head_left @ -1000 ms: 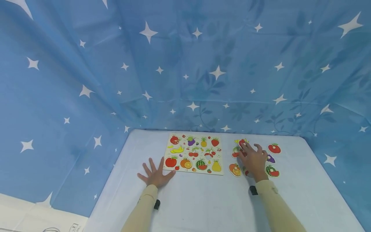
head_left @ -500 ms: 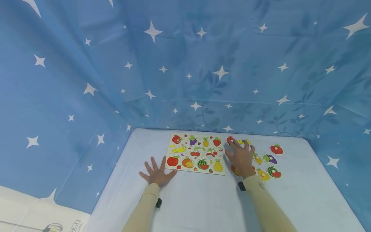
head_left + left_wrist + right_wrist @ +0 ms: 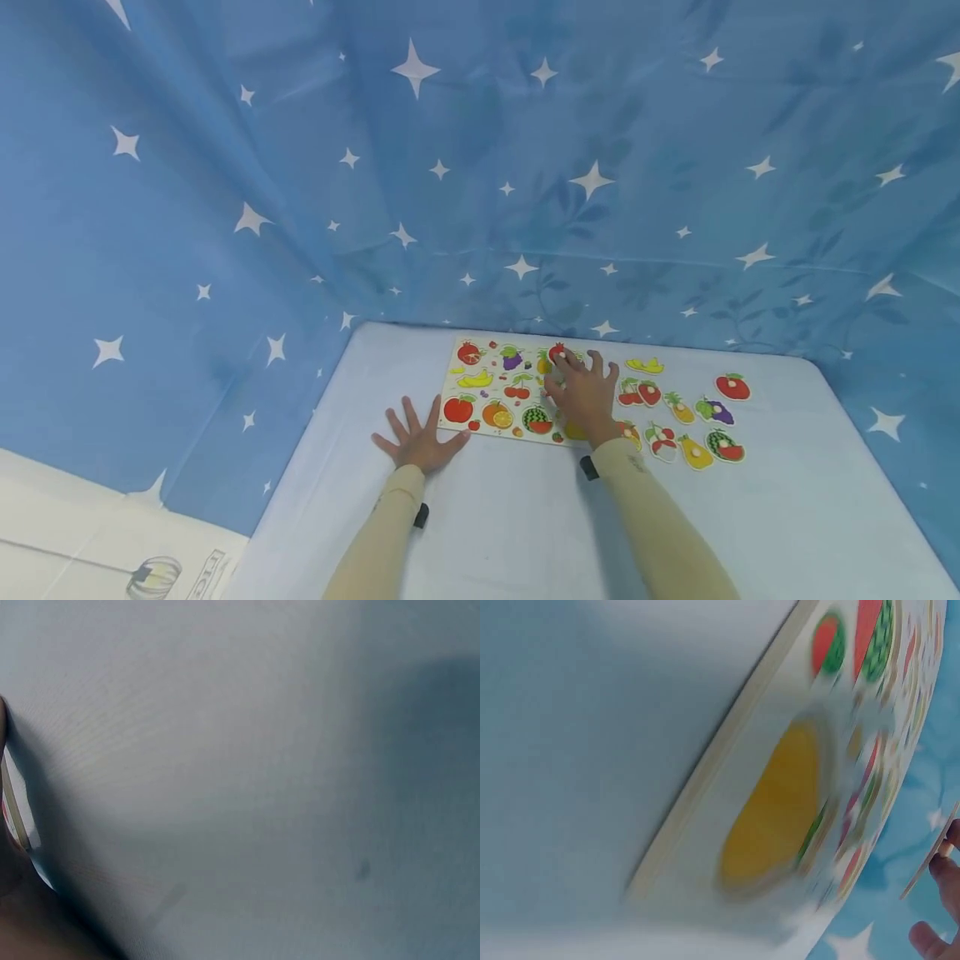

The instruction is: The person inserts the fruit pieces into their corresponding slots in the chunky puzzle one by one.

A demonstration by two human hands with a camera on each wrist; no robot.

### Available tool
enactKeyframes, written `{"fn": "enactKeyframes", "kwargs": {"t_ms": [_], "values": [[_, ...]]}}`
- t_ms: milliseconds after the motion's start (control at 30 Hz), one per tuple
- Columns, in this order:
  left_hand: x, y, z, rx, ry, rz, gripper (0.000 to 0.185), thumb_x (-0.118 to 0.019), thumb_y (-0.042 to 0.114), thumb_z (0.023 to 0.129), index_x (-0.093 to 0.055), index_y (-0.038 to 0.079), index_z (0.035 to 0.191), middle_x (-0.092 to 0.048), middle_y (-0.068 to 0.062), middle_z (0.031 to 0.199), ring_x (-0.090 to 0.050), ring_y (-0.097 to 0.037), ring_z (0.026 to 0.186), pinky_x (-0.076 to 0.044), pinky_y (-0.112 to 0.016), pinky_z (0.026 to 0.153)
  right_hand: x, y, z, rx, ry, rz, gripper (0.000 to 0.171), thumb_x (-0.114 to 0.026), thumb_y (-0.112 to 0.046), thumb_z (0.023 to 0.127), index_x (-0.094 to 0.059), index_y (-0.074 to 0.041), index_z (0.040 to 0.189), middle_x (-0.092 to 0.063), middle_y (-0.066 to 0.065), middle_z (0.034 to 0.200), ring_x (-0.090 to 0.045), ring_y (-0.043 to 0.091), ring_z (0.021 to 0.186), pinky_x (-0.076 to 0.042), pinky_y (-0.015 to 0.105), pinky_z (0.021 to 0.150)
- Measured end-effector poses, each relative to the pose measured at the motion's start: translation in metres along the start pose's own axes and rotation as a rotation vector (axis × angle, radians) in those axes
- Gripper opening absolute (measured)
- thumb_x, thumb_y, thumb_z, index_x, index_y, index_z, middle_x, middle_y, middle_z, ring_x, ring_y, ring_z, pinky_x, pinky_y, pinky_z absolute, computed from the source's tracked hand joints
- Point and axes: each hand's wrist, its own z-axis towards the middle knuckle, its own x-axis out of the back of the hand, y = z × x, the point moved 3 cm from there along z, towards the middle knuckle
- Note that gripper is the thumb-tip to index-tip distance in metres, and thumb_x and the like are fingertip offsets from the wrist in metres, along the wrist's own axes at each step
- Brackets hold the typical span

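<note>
From the head view the right hand pinches a red piece over the board at its 1 o'clock corner, while the left hand lies flat, fingers spread, at the board's 8 o'clock. Only the right wrist view shows the board's wooden edge and yellow pear close up, blurred. No writing is readable.

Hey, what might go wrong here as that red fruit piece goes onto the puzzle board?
The right hand holds the red piece over the board's far right corner, covering the slot, so it may seat crooked. The left hand lies flat at the board's near left corner only; a push might slide the board.
</note>
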Motion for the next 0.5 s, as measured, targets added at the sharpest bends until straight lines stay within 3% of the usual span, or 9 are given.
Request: {"fn": "enactKeyframes", "kwargs": {"t_ms": [267,500], "values": [[0.002,-0.007,0.007,0.001,0.019,0.031,0.103,-0.061,0.08,0.087,-0.029,0.031,0.171,0.007,-0.025,0.177,0.013,-0.059,0.156,0.011,-0.087,0.108,-0.021,-0.051,0.018,0.075,-0.018,-0.011,0.059,-0.06,-0.05,0.106,-0.058,-0.02,0.157,-0.052,0.007,0.162,-0.034,0.046,0.15,-0.022,0.076,0.115],[0.0,-0.001,0.006,0.012,0.012,0.047,0.103,-0.062,0.08,0.087,-0.029,0.032,0.171,0.003,-0.026,0.177,0.009,-0.059,0.157,0.006,-0.088,0.109,-0.033,-0.084,0.029,0.13,-0.067,-0.025,0.063,-0.059,-0.052,0.105,-0.055,-0.022,0.159,-0.051,0.006,0.163,-0.034,0.046,0.15,-0.025,0.076,0.116]]}}
